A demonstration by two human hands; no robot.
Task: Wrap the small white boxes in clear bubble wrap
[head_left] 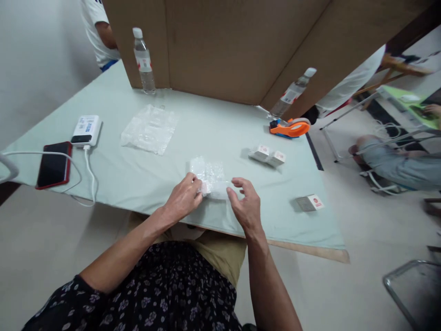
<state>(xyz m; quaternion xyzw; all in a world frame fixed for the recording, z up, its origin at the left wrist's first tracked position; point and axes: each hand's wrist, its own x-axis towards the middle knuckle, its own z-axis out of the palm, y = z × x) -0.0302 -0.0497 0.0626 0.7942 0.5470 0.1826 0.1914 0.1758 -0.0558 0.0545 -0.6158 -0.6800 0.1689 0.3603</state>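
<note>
A piece of clear bubble wrap (pixel 214 171) lies on the table in front of me. My left hand (pixel 186 193) is closed on its left part, fingertips pressed together over a small pale item that is mostly hidden. At the wrap's right edge is my right hand (pixel 246 202), thumb and fingers spread in a curve; its thumb is close to the plastic, and I cannot tell whether it touches. Two small white boxes (pixel 267 155) sit together beyond the right hand, seemingly in clear wrap. Another small box (pixel 310 202) rests farther right.
An orange tape dispenser (pixel 291 128) and a tilted water bottle (pixel 292 94) are at the back right. Another bottle (pixel 144 64) stands by the cardboard partition (pixel 213 50). A bubble-wrap sheet (pixel 150 128), power bank (pixel 87 131) and phone (pixel 54 164) with cables are left. People sit nearby.
</note>
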